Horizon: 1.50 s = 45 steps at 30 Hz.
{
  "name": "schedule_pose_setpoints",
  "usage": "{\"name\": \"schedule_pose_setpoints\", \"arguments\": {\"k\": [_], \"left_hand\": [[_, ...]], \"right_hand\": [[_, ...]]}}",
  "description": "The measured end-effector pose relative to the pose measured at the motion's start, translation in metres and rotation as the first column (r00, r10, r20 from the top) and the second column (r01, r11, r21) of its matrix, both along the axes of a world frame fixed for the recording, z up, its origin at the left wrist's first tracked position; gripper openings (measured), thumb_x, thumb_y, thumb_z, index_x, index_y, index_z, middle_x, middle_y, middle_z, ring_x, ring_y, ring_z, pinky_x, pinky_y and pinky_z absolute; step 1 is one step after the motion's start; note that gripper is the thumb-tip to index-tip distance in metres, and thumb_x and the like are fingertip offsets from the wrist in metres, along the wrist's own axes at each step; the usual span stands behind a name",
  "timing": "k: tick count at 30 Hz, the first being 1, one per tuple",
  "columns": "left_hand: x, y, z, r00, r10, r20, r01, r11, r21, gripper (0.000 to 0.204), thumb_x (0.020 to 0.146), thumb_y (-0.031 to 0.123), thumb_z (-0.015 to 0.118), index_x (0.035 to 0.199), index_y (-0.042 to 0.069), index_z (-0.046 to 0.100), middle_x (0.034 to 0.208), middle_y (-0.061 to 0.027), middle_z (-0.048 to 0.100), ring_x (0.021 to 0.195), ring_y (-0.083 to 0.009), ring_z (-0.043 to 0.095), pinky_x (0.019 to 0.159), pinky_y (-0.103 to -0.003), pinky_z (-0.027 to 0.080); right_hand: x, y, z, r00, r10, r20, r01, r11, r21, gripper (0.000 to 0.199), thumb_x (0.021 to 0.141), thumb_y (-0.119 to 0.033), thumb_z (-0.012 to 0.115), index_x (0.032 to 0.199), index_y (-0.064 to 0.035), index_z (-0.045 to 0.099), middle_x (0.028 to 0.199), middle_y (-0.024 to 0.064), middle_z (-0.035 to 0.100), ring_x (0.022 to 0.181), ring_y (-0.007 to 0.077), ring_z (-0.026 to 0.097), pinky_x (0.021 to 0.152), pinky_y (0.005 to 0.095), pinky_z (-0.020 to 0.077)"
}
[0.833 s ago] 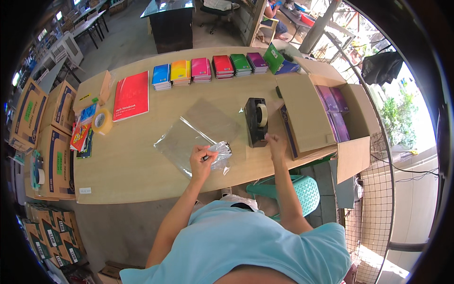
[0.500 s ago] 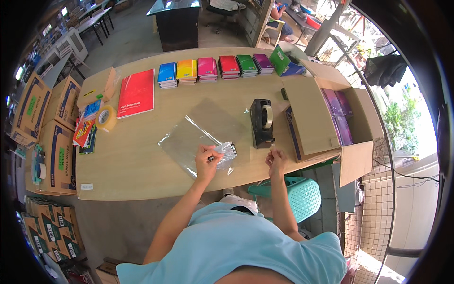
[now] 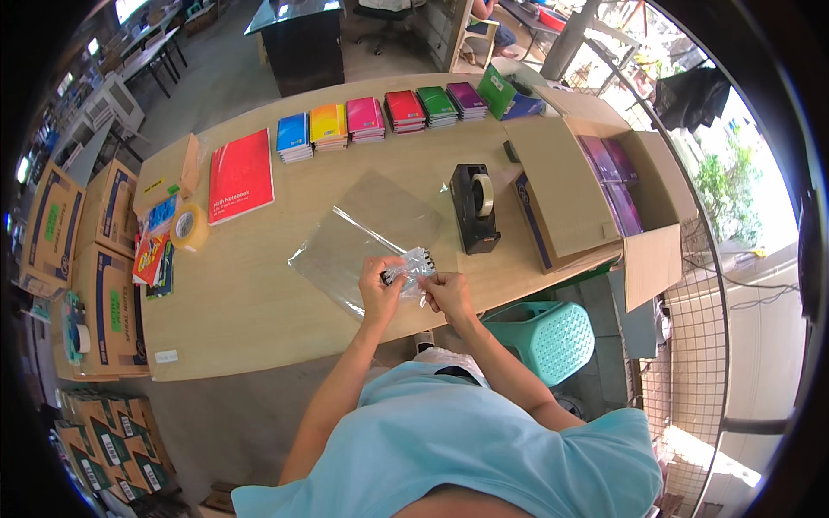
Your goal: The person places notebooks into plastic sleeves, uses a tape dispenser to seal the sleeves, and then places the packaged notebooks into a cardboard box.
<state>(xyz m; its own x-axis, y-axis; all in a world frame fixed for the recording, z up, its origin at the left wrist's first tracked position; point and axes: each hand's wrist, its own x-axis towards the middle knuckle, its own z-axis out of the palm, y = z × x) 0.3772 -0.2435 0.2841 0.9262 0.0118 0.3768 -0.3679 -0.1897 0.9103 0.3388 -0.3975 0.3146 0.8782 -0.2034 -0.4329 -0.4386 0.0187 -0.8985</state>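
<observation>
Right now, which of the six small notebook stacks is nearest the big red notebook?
The blue stack: it alone is at the row's left end, next to the big red notebook.

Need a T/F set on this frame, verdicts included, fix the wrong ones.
1. The left hand and right hand are both at the crumpled clear plastic. True.
2. The right hand rests on the tape dispenser. False: the black tape dispenser stands apart from it.
3. Purple items sit in the open carton. True.
4. Four notebook stacks line the far side. False: there are six small notebook stacks.
5. The large notebook is green. False: it's a red notebook.
</observation>
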Motion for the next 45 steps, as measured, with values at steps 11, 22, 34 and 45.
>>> {"name": "schedule_pose_setpoints", "arguments": {"k": [11, 22, 34, 45], "left_hand": [[0.030, -0.009, 0.088, 0.925, -0.323, -0.200, 0.369, 0.641, 0.673, 0.106, 0.068, 0.015, 0.085, 0.154, 0.016, 0.021, 0.108, -0.0151, 0.057, 0.099, -0.0337, 0.061, 0.088, -0.043, 0.051], [-0.002, 0.037, -0.017, 0.779, -0.604, -0.166, 0.621, 0.780, 0.077, 0.098, 0.073, 0.004, 0.080, 0.153, 0.011, 0.023, 0.127, -0.0179, 0.055, 0.111, -0.0353, 0.061, 0.098, -0.045, 0.047], [0.047, 0.016, 0.085, 0.670, -0.708, 0.224, 0.278, 0.519, 0.808, 0.084, 0.060, 0.019, 0.088, 0.135, 0.016, 0.051, 0.157, -0.0159, 0.023, 0.141, -0.0353, 0.031, 0.113, -0.051, 0.030], [0.019, -0.014, -0.018, 0.813, -0.555, -0.179, 0.568, 0.823, 0.029, 0.108, 0.052, 0.028, 0.097, 0.139, 0.007, 0.037, 0.143, -0.0100, 0.045, 0.134, -0.0260, 0.043, 0.112, -0.044, 0.037]], "right_hand": [[-0.010, -0.027, -0.078, 0.957, 0.258, 0.131, -0.097, 0.713, -0.695, 0.059, 0.079, -0.058, 0.075, 0.076, 0.0016, 0.070, 0.062, 0.0140, 0.064, 0.059, 0.0252, 0.066, 0.058, 0.0420, 0.0524], [-0.038, -0.029, -0.005, 0.821, -0.089, 0.565, -0.126, 0.936, 0.330, 0.086, 0.063, -0.013, 0.091, 0.136, -0.0090, 0.046, 0.124, 0.0101, 0.062, 0.116, 0.0273, 0.059, 0.102, 0.0361, 0.0461], [-0.031, -0.092, 0.076, 0.582, 0.642, 0.498, 0.029, 0.596, -0.803, 0.065, 0.071, -0.009, 0.082, 0.129, -0.0168, 0.055, 0.139, 0.0194, 0.046, 0.138, 0.0312, 0.036, 0.107, 0.0449, 0.0402], [-0.021, -0.051, -0.056, 0.702, 0.125, 0.701, -0.045, 0.990, -0.132, 0.101, 0.063, -0.037, 0.092, 0.141, -0.0046, 0.038, 0.137, 0.0109, 0.047, 0.130, 0.0251, 0.044, 0.112, 0.0411, 0.0344]]}}
